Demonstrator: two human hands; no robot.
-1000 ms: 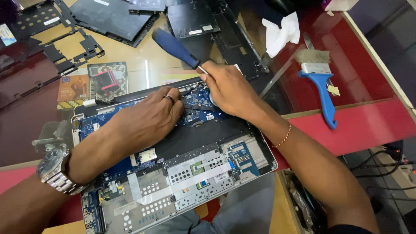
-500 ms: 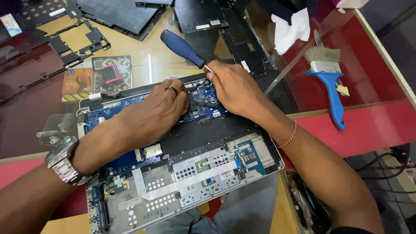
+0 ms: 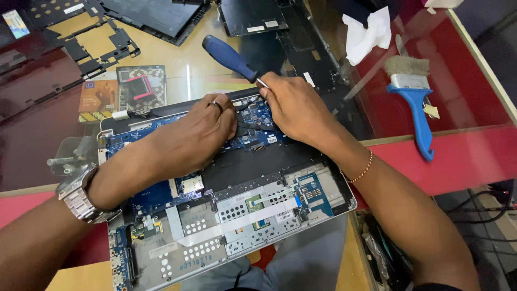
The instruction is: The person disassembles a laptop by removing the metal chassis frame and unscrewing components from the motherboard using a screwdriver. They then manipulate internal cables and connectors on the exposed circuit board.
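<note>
Two hands [image 3: 188, 137] [image 3: 293, 105] over opened laptop [image 3: 237, 215], blue brush [image 3: 414, 102] well apart.

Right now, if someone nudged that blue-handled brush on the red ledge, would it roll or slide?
The brush would probably slide, not roll: its handle and bristle head look flat and it lies flat on the ledge. The glossy surface may let it skid easily. It looks light, plastic-handled; the bristles should flex while the handle stays stiff.
</note>
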